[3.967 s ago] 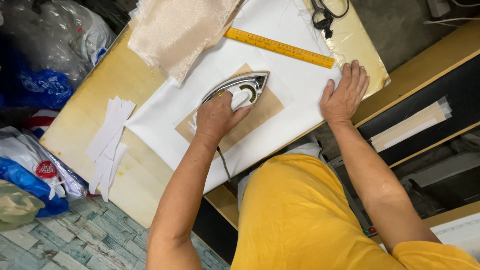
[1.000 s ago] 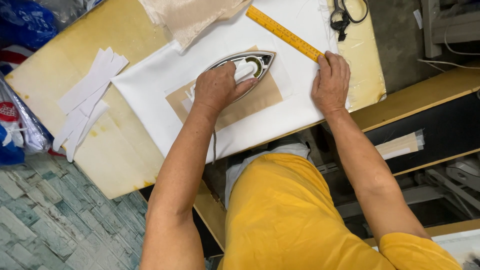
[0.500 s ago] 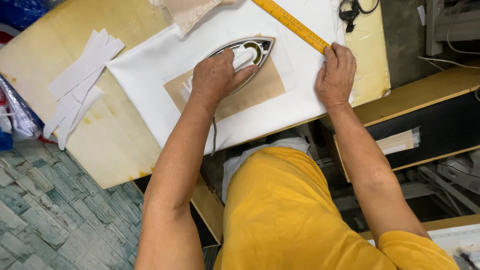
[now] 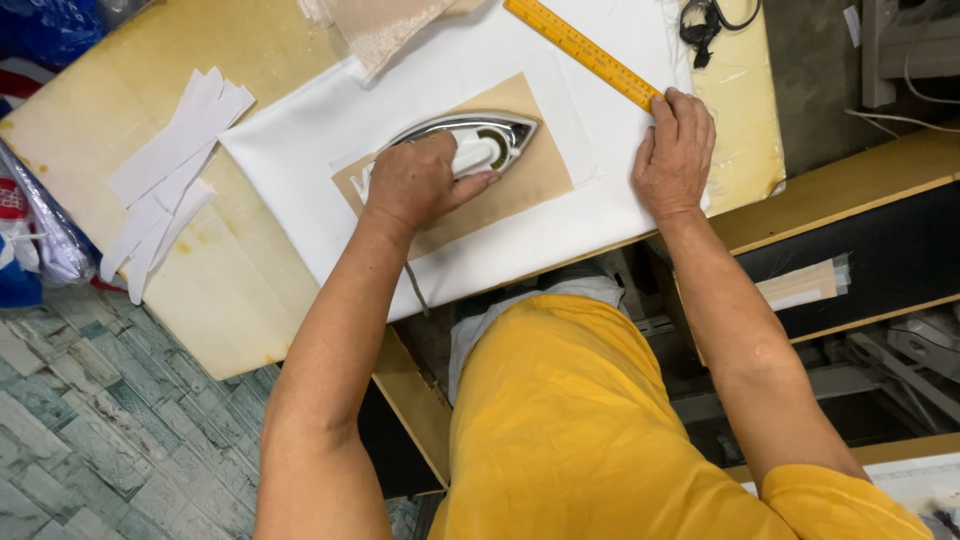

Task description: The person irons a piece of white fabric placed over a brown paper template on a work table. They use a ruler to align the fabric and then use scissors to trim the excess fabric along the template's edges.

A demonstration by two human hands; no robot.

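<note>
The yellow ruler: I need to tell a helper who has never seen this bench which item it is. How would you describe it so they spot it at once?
Start at the white cloth spread over the worktable. At its far edge, by the right hand, a long thin yellow ruler lies slantwise, its near end at the fingertips. It is the only straight, bright yellow, marked strip there, unlike the white strips at the left.

The metal clothes iron (image 4: 470, 142) sits on a tan paper sheet (image 4: 535, 175), which lies on a white cloth (image 4: 300, 150) on the counter (image 4: 230, 290). White fabric strips (image 4: 165, 180) lie left; a yellow ruler (image 4: 585, 50) behind right.
</note>
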